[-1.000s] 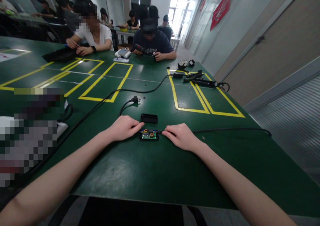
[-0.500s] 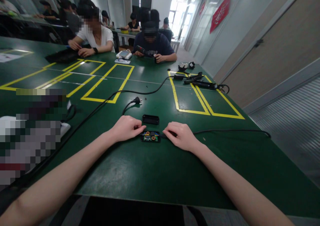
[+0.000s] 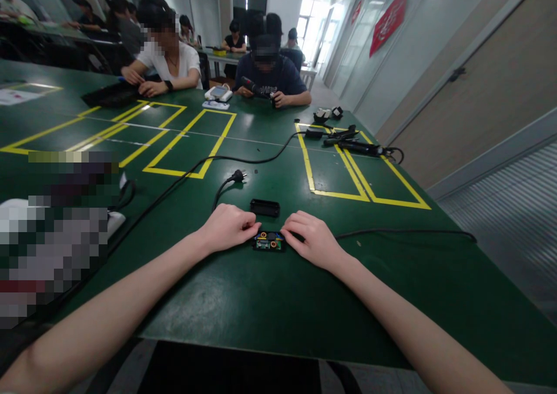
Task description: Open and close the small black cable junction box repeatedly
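An open black plastic case [image 3: 268, 249] lies on the table, with a green circuit board [image 3: 262, 244], ring-shaped coils and coloured wires showing inside. At its left end the fingers of my left hand [image 3: 228, 228] are closed on the power cord, whose plug end [image 3: 237, 177] curves out behind that hand. My right hand [image 3: 312, 237] is closed at the opposite end, fingertips touching the case edge, on the cord [image 3: 404, 231] that runs off to the right. The gripped stretches are mostly hidden by my fingers. Just beyond the case lies its black cover [image 3: 264, 208], hollow side up.
Another black cord [image 3: 243, 161] crosses the green table [image 3: 270, 313] toward a black-handled tool [image 3: 359, 148] at the right. Yellow tape [image 3: 339, 196] marks rectangles. A pixelated pale object [image 3: 56, 243] lies at left. Two co-workers [image 3: 274, 72] sit opposite, handling things.
My right fingertips have moved in against the right end of the case. My left hand and the case appear slightly further right, partly because the whole view has shifted.
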### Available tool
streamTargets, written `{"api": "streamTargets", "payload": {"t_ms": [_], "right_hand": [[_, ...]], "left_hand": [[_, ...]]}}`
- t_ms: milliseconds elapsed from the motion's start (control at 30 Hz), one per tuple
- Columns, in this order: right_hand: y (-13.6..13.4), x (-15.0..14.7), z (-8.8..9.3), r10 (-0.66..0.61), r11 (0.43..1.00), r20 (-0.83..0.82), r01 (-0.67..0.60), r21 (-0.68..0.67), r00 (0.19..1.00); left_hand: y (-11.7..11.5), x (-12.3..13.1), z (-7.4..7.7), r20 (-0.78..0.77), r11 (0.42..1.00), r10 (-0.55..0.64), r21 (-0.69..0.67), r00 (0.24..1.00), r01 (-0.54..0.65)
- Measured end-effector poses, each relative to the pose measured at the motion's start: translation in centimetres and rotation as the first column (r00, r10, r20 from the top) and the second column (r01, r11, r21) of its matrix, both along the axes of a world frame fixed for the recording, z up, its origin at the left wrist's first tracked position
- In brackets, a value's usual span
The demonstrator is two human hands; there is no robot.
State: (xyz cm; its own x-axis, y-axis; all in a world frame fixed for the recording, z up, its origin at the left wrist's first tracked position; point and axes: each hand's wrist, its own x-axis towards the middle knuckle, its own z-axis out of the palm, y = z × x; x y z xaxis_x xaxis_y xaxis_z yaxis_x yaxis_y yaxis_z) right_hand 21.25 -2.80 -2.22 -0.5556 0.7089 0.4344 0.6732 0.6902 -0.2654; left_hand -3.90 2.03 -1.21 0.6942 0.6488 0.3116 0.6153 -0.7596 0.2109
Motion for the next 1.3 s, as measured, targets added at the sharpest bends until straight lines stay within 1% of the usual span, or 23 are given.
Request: {"api": "streamTargets", "payload": {"t_ms": [100,200,333,467,633,833,1033,1133,1300], "right_hand": [[0.0,0.2,0.0,0.013,0.999,0.001,-0.013,-0.041,1.0],[0.0,0.3,0.1,-0.001,0.997,0.006,0.002,-0.072,1.0],[-0.1,0.1,0.0,-0.064,0.994,0.014,0.065,-0.091,0.998],[0.0,-0.1,-0.3,-0.124,0.99,0.015,0.125,-0.071,0.992],[0.3,0.0,-0.5,-0.199,0.978,0.078,0.203,-0.051,0.977],[0.2,0.0,-0.4,-0.213,0.977,0.112,0.215,-0.011,0.971],[0.0,-0.7,-0.8,-0.208,0.978,0.093,0.207,0.019,0.974],[0.0,-0.9,-0.8,-0.205,0.979,0.135,0.202,0.041,0.969],[0.1,-1.2,-0.7,-0.19,0.982,0.217,0.188,0.031,0.957]], "left_hand": [[0.0,0.0,0.1,-0.021,1.0,-0.009,-0.009,1.0,0.008],[0.1,-0.1,0.2,-0.046,1.0,-0.011,-0.009,0.999,0.011],[0.4,-0.3,0.4,-0.049,1.0,0.024,-0.006,0.999,-0.024],[0.5,-0.3,0.4,-0.066,0.999,0.042,-0.02,0.997,-0.044],[0.4,-0.2,0.5,-0.101,0.996,0.082,-0.032,0.992,-0.086],[0.1,-0.1,0.8,-0.093,0.994,0.096,-0.033,0.991,-0.099],[-0.2,0.4,0.3,-0.049,0.992,0.119,-0.037,0.992,-0.12],[-0.4,0.7,0.1,-0.027,0.991,0.119,-0.065,0.993,-0.121],[-0.5,0.8,0.0,-0.017,0.988,0.127,-0.088,0.992,-0.128]]}}
